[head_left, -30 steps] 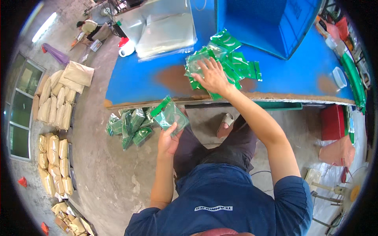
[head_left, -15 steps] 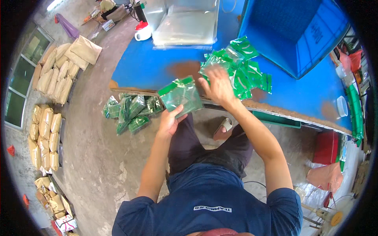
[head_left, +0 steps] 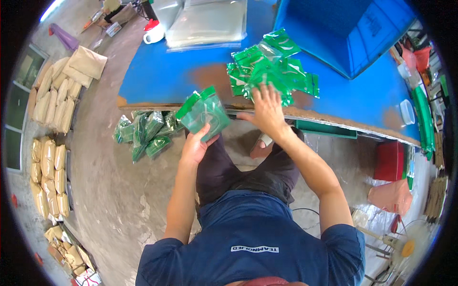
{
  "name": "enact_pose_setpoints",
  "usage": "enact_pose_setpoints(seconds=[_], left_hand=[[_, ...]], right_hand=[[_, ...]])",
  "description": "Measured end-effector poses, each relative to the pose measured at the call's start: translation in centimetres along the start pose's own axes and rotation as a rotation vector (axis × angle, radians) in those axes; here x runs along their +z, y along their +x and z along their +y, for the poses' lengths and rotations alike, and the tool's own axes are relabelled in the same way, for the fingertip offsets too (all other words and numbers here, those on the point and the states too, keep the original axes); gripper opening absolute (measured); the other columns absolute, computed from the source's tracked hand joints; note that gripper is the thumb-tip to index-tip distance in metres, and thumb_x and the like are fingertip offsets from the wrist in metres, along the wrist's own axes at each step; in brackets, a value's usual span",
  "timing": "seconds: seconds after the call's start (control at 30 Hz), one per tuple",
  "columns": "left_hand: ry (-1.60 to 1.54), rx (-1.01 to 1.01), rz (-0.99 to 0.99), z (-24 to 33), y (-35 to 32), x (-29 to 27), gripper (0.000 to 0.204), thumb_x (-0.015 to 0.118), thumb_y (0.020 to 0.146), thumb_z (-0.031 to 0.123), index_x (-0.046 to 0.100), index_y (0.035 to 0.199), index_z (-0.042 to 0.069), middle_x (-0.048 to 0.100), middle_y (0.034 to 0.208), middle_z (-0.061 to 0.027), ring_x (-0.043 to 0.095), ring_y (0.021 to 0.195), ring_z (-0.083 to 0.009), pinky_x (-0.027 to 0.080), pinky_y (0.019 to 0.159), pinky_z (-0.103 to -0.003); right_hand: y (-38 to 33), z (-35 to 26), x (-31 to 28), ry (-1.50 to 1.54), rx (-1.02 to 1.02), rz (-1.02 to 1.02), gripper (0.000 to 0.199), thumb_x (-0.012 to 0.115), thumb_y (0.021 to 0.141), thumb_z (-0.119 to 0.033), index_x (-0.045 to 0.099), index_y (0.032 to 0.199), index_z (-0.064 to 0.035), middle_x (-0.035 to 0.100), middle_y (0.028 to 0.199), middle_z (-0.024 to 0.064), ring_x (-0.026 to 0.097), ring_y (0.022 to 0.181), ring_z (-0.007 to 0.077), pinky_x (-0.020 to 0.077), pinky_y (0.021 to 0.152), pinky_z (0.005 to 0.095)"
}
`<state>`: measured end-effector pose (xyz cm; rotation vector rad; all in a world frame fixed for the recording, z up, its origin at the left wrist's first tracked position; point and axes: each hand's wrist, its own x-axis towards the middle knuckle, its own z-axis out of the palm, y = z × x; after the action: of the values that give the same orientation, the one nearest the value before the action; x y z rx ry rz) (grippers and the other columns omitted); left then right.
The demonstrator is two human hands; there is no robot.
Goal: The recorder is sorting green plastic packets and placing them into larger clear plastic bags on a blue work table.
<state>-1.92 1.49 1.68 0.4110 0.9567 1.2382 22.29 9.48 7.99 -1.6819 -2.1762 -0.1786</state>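
My left hand is closed on the lower edge of a clear plastic bag with a green top band, just off the table's front edge. The bag is slightly tilted, and whether it is one or several layered together I cannot tell. To the right, my right hand lies flat with fingers stretched over the near side of a loose pile of green-and-clear plastic bags. Its fingertips touch the pile, and its thumb points left toward the held bag. The pile overlaps untidily on the blue tabletop.
Clear plastic sheets or large bags are stacked at the back, beside a white cup with a red lid. A blue bin stands at the back right. Filled green packets lie below the left front edge. Brown sacks line the left.
The whole view has shifted slightly left. My right hand has moved toward the pile's near right side, its fingers now spread flat. The bag in my left hand has tilted a little.
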Motion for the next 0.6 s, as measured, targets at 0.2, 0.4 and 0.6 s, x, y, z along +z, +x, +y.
enact_pose_setpoints(seconds=[0.2, 0.4, 0.6], left_hand=[[-0.169, -0.062, -0.101, -2.7, -1.6, -0.2, 0.048, 0.072, 0.090, 0.016, 0.052, 0.134, 0.009, 0.061, 0.130, -0.0042, 0.057, 0.122, -0.0239, 0.047, 0.103, -0.044], [-0.249, -0.141, -0.303, -3.4, -2.9, 3.8, 0.043, 0.072, 0.088, 0.011, 0.056, 0.128, 0.006, 0.066, 0.121, -0.0070, 0.063, 0.112, -0.0229, 0.050, 0.100, -0.043], [-0.281, -0.165, -0.317, -4.1, -2.5, 8.0, 0.044, 0.074, 0.088, 0.014, 0.056, 0.128, 0.006, 0.066, 0.120, -0.0050, 0.064, 0.109, -0.0202, 0.050, 0.098, -0.040]], right_hand=[[-1.5, 2.4, 0.4, 0.519, -0.344, 0.122, 0.036, 0.063, 0.085, 0.001, 0.053, 0.120, -0.0012, 0.061, 0.115, 0.0191, 0.061, 0.106, 0.0383, 0.0502, 0.090, 0.0436], [-1.0, 1.7, -2.0, 1.105, 0.363, 0.593, 0.015, 0.056, 0.102, -0.013, 0.056, 0.111, -0.0014, 0.059, 0.094, 0.0053, 0.051, 0.086, 0.0136, 0.0449, 0.077, 0.0292], [-3.3, -2.1, -1.6, 1.537, 0.643, 0.422, 0.023, 0.051, 0.105, -0.029, 0.056, 0.105, -0.0062, 0.056, 0.092, -0.0022, 0.046, 0.085, 0.0068, 0.0410, 0.077, 0.0249]])
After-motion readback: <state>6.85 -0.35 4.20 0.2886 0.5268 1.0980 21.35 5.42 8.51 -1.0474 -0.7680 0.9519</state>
